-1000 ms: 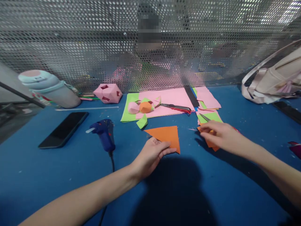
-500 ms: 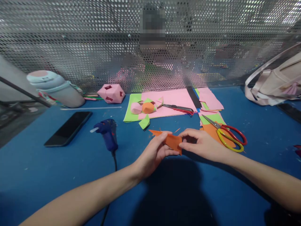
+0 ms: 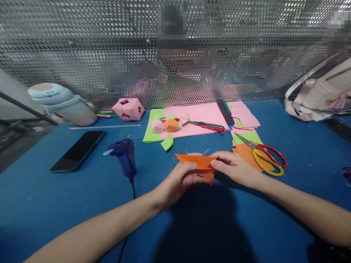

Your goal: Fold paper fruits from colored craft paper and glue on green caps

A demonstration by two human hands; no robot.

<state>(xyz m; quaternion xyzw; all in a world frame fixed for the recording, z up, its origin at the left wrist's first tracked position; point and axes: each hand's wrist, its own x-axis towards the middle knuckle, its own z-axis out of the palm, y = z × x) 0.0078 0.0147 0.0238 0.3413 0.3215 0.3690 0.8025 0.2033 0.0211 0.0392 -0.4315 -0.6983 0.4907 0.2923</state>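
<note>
Between my hands is a folded piece of orange paper [image 3: 204, 162], held just above the blue table. My left hand [image 3: 181, 179] supports it from the left, thumb on top and fingers underneath. At its right edge, my right hand [image 3: 233, 166] pinches the paper between thumb and fingers. Scissors [image 3: 261, 151] with one red and one yellow handle lie to the right of my right hand, on orange and green paper pieces [image 3: 248, 155]. A small folded green paper piece [image 3: 168, 141] rests beyond my left hand. Thin orange scraps lie behind the held paper.
A blue glue gun [image 3: 124, 157] with its cord and a black phone [image 3: 79, 150] lie left. Behind are a pink paper polyhedron [image 3: 128, 109], pink sheets [image 3: 200, 109], a utility knife [image 3: 208, 126] and a bottle [image 3: 64, 104]. A bag [image 3: 323, 87] stands right, before a perforated metal panel [image 3: 115, 69].
The orange paper has turned so that more of its broad face and a crosswise fold show. My right thumb has moved onto its upper right edge. The view has shifted slightly.
</note>
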